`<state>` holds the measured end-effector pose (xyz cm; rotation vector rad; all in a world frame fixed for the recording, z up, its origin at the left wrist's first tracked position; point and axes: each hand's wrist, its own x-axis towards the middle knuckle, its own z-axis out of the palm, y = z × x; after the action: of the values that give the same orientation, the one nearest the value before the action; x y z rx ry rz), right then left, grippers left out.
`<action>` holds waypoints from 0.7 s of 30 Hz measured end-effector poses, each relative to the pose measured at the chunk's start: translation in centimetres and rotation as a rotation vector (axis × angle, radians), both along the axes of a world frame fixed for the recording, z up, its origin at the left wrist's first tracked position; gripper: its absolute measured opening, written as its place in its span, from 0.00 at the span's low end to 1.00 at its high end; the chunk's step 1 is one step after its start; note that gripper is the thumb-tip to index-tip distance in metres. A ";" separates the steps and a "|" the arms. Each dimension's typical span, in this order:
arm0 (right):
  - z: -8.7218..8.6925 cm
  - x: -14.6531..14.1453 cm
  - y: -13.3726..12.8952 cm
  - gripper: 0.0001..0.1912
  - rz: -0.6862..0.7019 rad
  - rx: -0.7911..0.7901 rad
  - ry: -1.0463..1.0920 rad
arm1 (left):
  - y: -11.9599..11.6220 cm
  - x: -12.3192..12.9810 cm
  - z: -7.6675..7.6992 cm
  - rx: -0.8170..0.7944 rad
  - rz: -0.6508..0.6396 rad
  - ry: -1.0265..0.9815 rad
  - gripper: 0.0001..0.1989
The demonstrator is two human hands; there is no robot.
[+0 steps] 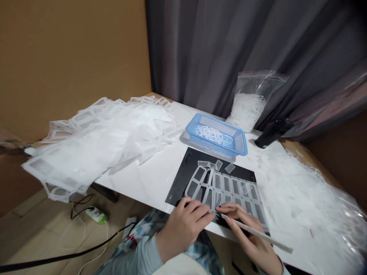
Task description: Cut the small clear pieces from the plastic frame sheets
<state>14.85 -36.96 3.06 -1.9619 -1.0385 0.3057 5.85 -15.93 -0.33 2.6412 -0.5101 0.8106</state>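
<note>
A translucent plastic sheet of rectangular windows [226, 187] lies on a black mat [178, 190] at the table's front edge. Its left strips are splayed apart from the rest. My left hand [186, 223] is closed at the sheet's near edge, fingers bent over a strip; the thumb is mostly hidden. My right hand [250, 235] grips a thin, flat white stick [263, 233], with fingertips close to the same edge. Several loose clear rectangles, one of them a small piece [229, 168], rest at the mat's far side and on the sheet.
Behind the mat stands a blue basket [241, 147] with white frame pieces inside. A zip bag [248, 107] of white pieces and a black bottle [272, 133] stand farther back. Stacked plastic sheets [94, 137] cover the left; a white scrap heap [306, 191] covers the right.
</note>
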 end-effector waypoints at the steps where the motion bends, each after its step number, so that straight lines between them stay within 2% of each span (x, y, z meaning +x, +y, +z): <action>1: 0.0 0.0 0.0 0.07 0.007 -0.001 -0.005 | 0.0 0.0 0.0 -0.002 0.002 0.000 0.11; 12: -0.2 0.2 0.2 0.07 0.020 -0.009 -0.070 | 0.0 0.1 0.0 -0.006 0.001 -0.013 0.11; 16: 0.2 -0.1 0.5 0.07 0.067 -0.031 -0.214 | -0.1 0.1 -0.1 0.012 0.005 -0.001 0.10; 21: 0.3 -1.2 1.2 0.08 0.056 -0.131 -0.490 | 0.0 0.1 -0.1 0.006 0.002 0.004 0.10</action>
<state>13.61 -35.73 3.31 -2.1861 -1.4123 -0.0894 5.94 -15.92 -0.41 2.6485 -0.5094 0.8057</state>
